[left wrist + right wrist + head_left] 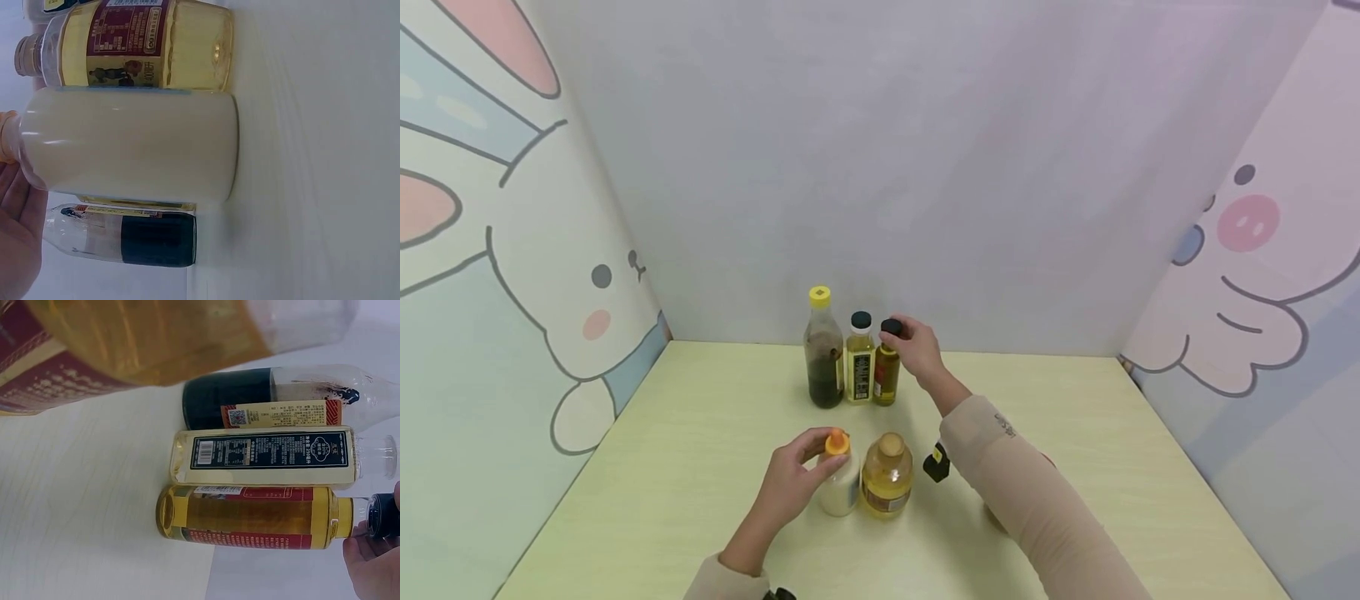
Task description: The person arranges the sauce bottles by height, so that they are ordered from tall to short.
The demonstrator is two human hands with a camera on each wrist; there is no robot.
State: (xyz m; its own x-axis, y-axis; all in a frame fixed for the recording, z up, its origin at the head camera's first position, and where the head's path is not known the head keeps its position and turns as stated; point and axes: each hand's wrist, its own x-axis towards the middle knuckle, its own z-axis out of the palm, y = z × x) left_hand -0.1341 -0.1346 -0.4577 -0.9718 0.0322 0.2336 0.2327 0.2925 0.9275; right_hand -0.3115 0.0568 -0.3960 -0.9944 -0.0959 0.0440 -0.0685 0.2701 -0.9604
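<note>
My left hand [792,477] holds a squeeze bottle [841,493] of pale, creamy contents by its orange cap [837,442], thumb and fingers on either side. At the back, the fingers of my right hand [919,348] pinch the black cap [891,327] of a golden oil bottle [262,515] with a red label. That bottle stands upright at the right end of a row. Beside it are a slim, pale-yellow bottle [861,367] with a black label and a tall, yellow-capped bottle [825,371] of dark liquid.
A round oil bottle [887,483] stands just right of the squeeze bottle. A black cap-like piece [937,463] and a brownish object [995,515] show partly behind my right sleeve. A grey wall [880,183] rises behind the back row; cartoon panels flank the table [715,417].
</note>
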